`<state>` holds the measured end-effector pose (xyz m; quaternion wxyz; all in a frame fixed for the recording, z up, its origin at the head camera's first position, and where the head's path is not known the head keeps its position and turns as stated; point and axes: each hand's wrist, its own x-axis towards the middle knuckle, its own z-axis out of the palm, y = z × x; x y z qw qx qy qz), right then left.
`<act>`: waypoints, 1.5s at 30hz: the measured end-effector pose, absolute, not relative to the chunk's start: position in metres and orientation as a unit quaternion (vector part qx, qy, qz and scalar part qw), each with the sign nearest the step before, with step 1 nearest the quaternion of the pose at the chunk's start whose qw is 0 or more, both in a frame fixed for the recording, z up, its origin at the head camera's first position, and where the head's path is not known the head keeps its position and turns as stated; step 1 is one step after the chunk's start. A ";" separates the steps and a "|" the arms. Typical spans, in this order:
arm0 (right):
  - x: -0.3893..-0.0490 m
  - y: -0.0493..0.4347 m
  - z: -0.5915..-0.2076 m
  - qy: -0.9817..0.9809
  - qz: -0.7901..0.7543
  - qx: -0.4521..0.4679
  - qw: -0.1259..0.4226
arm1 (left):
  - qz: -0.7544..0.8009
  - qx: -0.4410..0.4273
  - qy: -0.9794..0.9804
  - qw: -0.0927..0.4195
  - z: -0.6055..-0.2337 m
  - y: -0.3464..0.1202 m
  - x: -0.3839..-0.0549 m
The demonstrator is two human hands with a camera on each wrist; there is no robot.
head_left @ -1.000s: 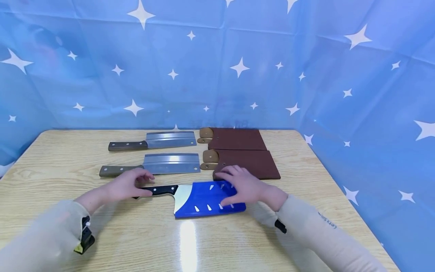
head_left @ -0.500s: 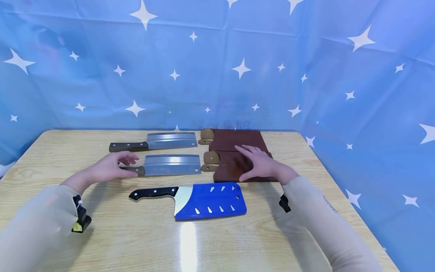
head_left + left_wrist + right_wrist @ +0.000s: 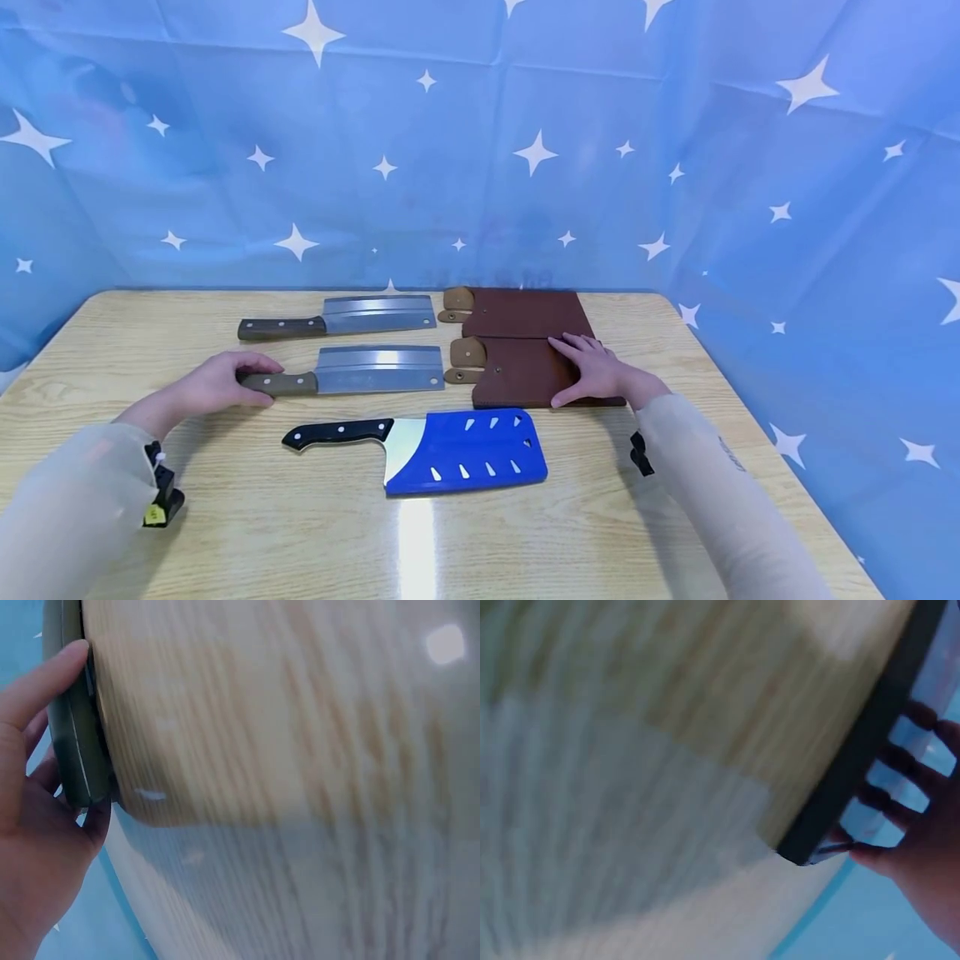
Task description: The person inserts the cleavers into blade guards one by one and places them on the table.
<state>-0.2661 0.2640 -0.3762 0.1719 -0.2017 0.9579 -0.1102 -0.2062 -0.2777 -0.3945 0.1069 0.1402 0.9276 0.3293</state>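
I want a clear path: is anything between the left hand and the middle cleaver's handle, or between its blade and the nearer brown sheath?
Nothing visible parts the left hand from the handle, which it grips. Between blade and sheath, only the sheath's own tan flap and strap stick out.

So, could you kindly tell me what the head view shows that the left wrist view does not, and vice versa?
Only the head view shows the right hand at the front sheath, the rear sheath, the blue cleaver and the back cleaver. Only the left wrist shows the butt end of the middle cleaver's handle, hidden by the left hand in the other. Both show that hand and handle, the table and starry backdrop.
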 end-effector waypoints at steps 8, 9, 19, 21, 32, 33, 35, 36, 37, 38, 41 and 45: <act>-0.260 0.265 -0.378 0.965 -0.082 -0.207 0.141 | 0.335 0.146 0.924 0.112 -0.394 -0.282 -0.203; -0.259 0.264 -0.377 0.965 -0.077 -0.208 0.137 | 0.337 0.146 0.923 0.111 -0.393 -0.282 -0.202; -0.257 0.265 -0.376 0.961 -0.059 -0.207 0.173 | 0.343 0.146 0.918 0.137 -0.387 -0.284 -0.195; -0.256 0.267 -0.375 0.957 -0.064 -0.201 0.200 | 0.342 0.147 0.918 0.141 -0.386 -0.284 -0.195; -0.252 0.276 -0.372 0.951 -0.104 -0.204 0.207 | 0.365 0.125 0.914 0.129 -0.377 -0.284 -0.188; -0.251 0.278 -0.373 0.952 -0.104 -0.203 0.202 | 0.363 0.122 0.915 0.125 -0.376 -0.284 -0.188; -0.250 0.281 -0.374 0.953 -0.106 -0.203 0.196 | 0.363 0.117 0.917 0.119 -0.373 -0.284 -0.187; -0.250 0.282 -0.374 0.953 -0.109 -0.204 0.194 | 0.366 0.116 0.916 0.118 -0.372 -0.284 -0.186; -0.249 0.283 -0.374 0.953 -0.111 -0.205 0.192 | 0.372 0.115 0.913 0.119 -0.370 -0.284 -0.186; -0.249 0.284 -0.374 0.953 -0.114 -0.205 0.192 | 0.380 0.113 0.910 0.120 -0.368 -0.284 -0.186; -0.248 0.283 -0.371 0.951 -0.121 -0.215 0.186 | 0.398 0.112 0.901 0.127 -0.363 -0.282 -0.185; -0.246 0.279 -0.364 0.950 -0.123 -0.233 0.169 | 0.396 0.109 0.902 0.132 -0.355 -0.278 -0.187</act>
